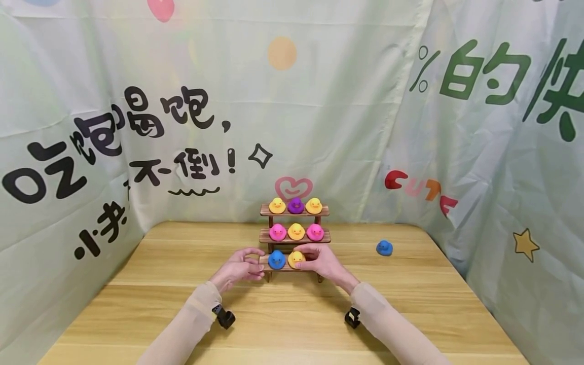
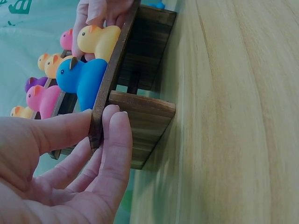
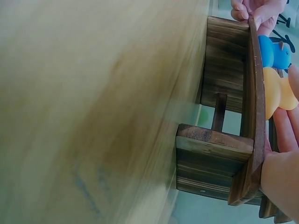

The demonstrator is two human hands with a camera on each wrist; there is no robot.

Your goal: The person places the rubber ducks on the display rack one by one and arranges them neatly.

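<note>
A three-tier wooden display stand (image 1: 295, 214) holds rubber ducks. My left hand (image 1: 237, 265) grips the left end of its bottom shelf, thumb above and fingertips against the underside in the left wrist view. On that shelf sits a blue duck (image 1: 276, 260), close to my left thumb. To its right is a yellow duck (image 1: 295, 258), pinched between the thumb and fingers of my right hand (image 1: 321, 261). In the right wrist view this yellow duck (image 3: 274, 93) stands beside the blue one, at the shelf board. Part of it is hidden by my fingers.
The middle shelf bears two pink ducks (image 1: 277, 232) around a yellow one (image 1: 296, 231). Up top, a purple duck (image 1: 295, 205) sits between two yellow ducks (image 1: 277, 205). Another blue duck (image 1: 385, 248) lies on the wooden table (image 1: 182, 304), right of the stand. Printed cloth (image 1: 328, 126) hangs behind.
</note>
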